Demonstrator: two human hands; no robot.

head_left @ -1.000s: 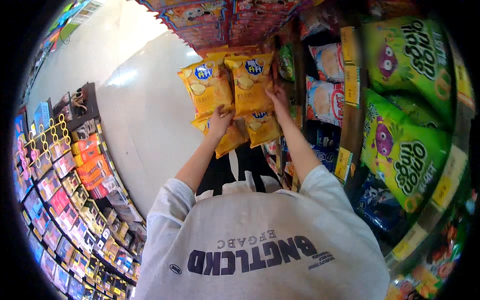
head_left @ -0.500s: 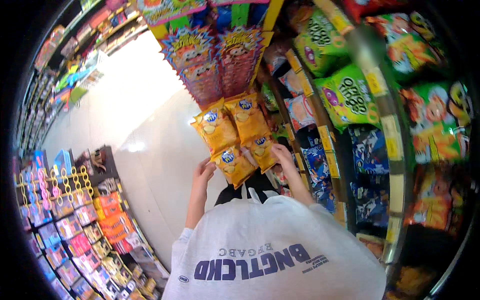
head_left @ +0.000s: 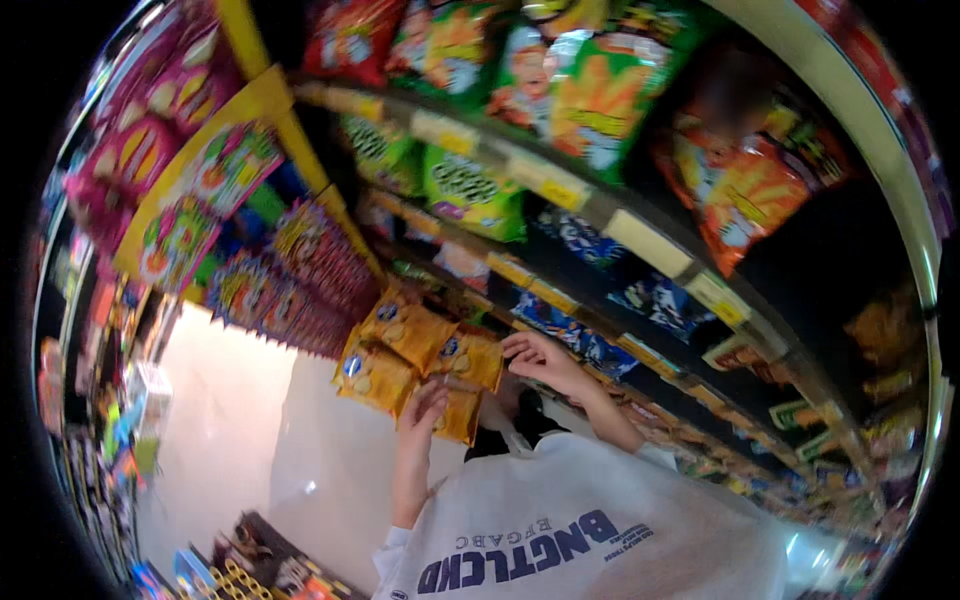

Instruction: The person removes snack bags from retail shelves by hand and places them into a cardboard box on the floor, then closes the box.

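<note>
Several yellow snack bags [head_left: 380, 375] hang in a cluster at the end of the shelf, at the middle of the head view. My left hand [head_left: 424, 405] is in front of the lower bags and overlaps them, its fingers loosely stretched; whether it touches them is hard to tell. Just off the right edge of the right-hand bag [head_left: 470, 360], my right hand [head_left: 545, 362] is open with its fingers apart. Neither hand shows anything in its grasp.
Shelves of green bags [head_left: 472, 195], orange-red bags [head_left: 745, 195] and blue packets [head_left: 660, 300] run along the right. Pink spiky-edged packs [head_left: 325, 255] hang above the yellow bags. A pale aisle floor [head_left: 225, 400] lies to the left, with a white basket [head_left: 150, 400] farther off.
The view has swung to the right, showing more of the shelves. My right hand has come off the right-hand bag's edge, and my left hand now overlaps the lower bags.
</note>
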